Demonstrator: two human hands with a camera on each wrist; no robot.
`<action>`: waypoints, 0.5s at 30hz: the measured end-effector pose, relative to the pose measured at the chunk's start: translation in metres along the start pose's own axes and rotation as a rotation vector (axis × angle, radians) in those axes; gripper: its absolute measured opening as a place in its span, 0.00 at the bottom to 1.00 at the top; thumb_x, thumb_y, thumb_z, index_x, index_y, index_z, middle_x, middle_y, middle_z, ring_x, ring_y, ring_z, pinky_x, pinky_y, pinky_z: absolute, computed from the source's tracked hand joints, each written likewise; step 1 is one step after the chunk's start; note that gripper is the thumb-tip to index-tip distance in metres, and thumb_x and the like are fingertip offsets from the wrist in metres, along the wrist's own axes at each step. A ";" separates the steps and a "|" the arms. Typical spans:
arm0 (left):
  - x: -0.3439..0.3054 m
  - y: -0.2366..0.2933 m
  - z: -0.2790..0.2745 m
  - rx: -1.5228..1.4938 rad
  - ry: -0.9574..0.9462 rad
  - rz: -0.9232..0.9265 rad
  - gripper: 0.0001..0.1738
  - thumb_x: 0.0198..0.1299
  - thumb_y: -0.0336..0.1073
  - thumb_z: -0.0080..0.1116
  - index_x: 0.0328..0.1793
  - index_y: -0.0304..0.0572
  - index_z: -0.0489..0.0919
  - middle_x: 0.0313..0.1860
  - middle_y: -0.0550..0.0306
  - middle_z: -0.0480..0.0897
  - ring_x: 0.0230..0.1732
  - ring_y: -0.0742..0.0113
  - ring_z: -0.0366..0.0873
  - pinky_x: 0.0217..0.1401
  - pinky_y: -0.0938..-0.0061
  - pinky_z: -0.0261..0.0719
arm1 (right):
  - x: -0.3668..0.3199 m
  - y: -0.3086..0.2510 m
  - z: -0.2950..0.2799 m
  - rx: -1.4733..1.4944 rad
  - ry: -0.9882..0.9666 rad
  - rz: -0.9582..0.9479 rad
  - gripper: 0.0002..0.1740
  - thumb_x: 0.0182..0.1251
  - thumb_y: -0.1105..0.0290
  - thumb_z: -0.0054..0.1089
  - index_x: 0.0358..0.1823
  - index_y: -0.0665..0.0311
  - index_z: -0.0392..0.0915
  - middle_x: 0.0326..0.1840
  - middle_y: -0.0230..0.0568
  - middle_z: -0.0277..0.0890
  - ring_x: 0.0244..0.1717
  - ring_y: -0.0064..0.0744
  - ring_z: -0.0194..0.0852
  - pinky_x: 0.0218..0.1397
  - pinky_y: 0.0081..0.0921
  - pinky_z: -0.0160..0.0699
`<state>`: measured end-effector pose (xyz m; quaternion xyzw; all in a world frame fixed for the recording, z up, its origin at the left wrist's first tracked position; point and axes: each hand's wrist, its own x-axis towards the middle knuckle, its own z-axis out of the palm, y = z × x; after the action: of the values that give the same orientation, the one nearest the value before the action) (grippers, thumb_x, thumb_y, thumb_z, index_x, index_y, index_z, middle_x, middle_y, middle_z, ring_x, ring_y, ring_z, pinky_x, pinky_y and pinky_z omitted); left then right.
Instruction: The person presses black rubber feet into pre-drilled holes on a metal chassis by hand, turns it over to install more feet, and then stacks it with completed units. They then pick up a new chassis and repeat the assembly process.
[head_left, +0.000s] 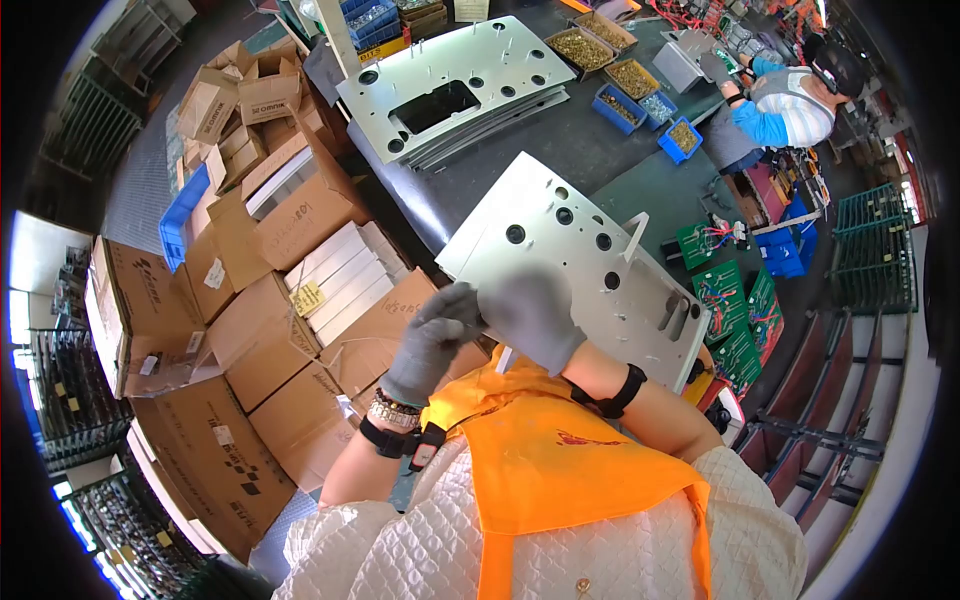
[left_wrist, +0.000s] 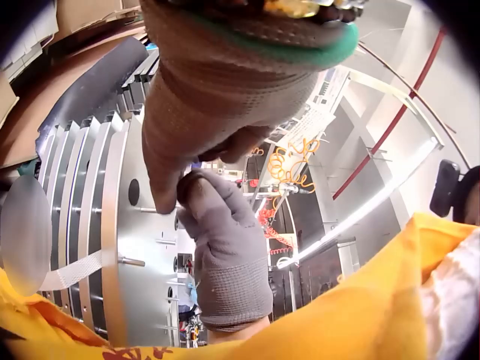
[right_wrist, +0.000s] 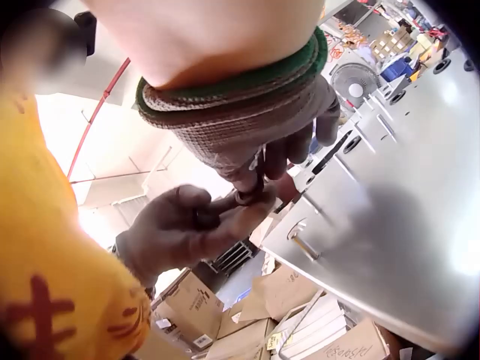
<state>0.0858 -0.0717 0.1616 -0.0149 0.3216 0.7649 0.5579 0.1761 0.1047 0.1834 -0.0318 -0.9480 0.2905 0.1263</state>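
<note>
Both hands wear grey gloves and meet above the near end of a pale metal panel (head_left: pixel 560 262) dotted with black-ringed holes and upright studs. In the head view the left hand (head_left: pixel 430 342) has bent fingers turned toward the right hand (head_left: pixel 535 318), which is partly blurred. Seen from the right wrist, the fingertips of the left hand (right_wrist: pixel 184 232) and right hand (right_wrist: pixel 251 131) pinch a small dark piece (right_wrist: pixel 247 196), mostly hidden by the fingers. From the left wrist, the right hand (left_wrist: pixel 229 251) has curled fingers beside the left hand (left_wrist: pixel 217 105).
A stack of similar panels (head_left: pixel 455 80) lies beyond on the dark table. Cardboard boxes (head_left: pixel 300 215) crowd the left side. Bins of small parts (head_left: pixel 618 108) stand at the back, green circuit boards (head_left: pixel 722 295) at the right. Another person (head_left: pixel 795 110) works at the far right.
</note>
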 end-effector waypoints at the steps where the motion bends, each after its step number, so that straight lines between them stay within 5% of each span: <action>1: -0.002 0.004 -0.002 0.163 0.132 0.137 0.29 0.59 0.24 0.45 0.70 0.31 0.66 0.62 0.44 0.74 0.59 0.56 0.76 0.65 0.63 0.75 | 0.002 0.003 -0.002 -0.038 0.017 0.039 0.07 0.55 0.65 0.67 0.36 0.53 0.84 0.37 0.30 0.78 0.47 0.41 0.74 0.58 0.43 0.68; 3: -0.005 0.009 -0.011 0.412 0.374 0.326 0.18 0.67 0.28 0.49 0.63 0.34 0.73 0.50 0.53 0.81 0.43 0.71 0.79 0.48 0.78 0.82 | 0.004 0.008 -0.004 -0.104 -0.039 0.033 0.07 0.56 0.64 0.67 0.36 0.53 0.84 0.38 0.30 0.77 0.49 0.40 0.72 0.59 0.43 0.67; 5: -0.003 0.008 -0.033 0.540 0.404 0.301 0.17 0.70 0.31 0.50 0.62 0.34 0.74 0.44 0.56 0.81 0.36 0.74 0.78 0.40 0.81 0.80 | 0.004 0.012 0.000 -0.201 -0.178 0.000 0.10 0.56 0.62 0.66 0.40 0.52 0.84 0.42 0.30 0.78 0.53 0.40 0.70 0.62 0.43 0.66; 9: 0.001 -0.003 -0.059 0.577 0.399 0.223 0.18 0.72 0.40 0.52 0.59 0.35 0.75 0.37 0.59 0.80 0.30 0.76 0.76 0.32 0.82 0.76 | -0.004 0.014 0.008 -0.205 -0.159 -0.019 0.12 0.59 0.60 0.63 0.45 0.50 0.84 0.44 0.29 0.78 0.57 0.36 0.67 0.66 0.44 0.58; 11: 0.003 -0.008 -0.050 0.652 0.333 -0.009 0.20 0.72 0.50 0.51 0.51 0.39 0.77 0.31 0.62 0.79 0.26 0.77 0.74 0.28 0.83 0.72 | -0.012 0.013 0.010 -0.297 -0.203 -0.087 0.15 0.59 0.60 0.63 0.47 0.50 0.83 0.45 0.29 0.78 0.57 0.38 0.68 0.69 0.45 0.56; 12: 0.007 -0.014 -0.048 0.715 0.314 0.005 0.24 0.71 0.57 0.49 0.45 0.41 0.76 0.27 0.63 0.77 0.23 0.77 0.72 0.24 0.83 0.69 | -0.013 0.014 0.012 -0.300 -0.207 -0.088 0.15 0.59 0.60 0.63 0.47 0.50 0.83 0.45 0.29 0.78 0.57 0.38 0.68 0.69 0.45 0.56; 15: 0.015 -0.023 -0.043 0.736 0.314 0.033 0.26 0.69 0.59 0.51 0.42 0.39 0.76 0.25 0.63 0.75 0.21 0.77 0.70 0.23 0.82 0.68 | -0.011 0.013 0.017 -0.305 -0.158 -0.056 0.14 0.58 0.59 0.64 0.46 0.48 0.83 0.46 0.29 0.79 0.57 0.38 0.67 0.70 0.46 0.54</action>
<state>0.0853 -0.0768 0.1112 0.0746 0.6556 0.5959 0.4577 0.1820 0.1054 0.1601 -0.0012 -0.9885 0.1413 0.0531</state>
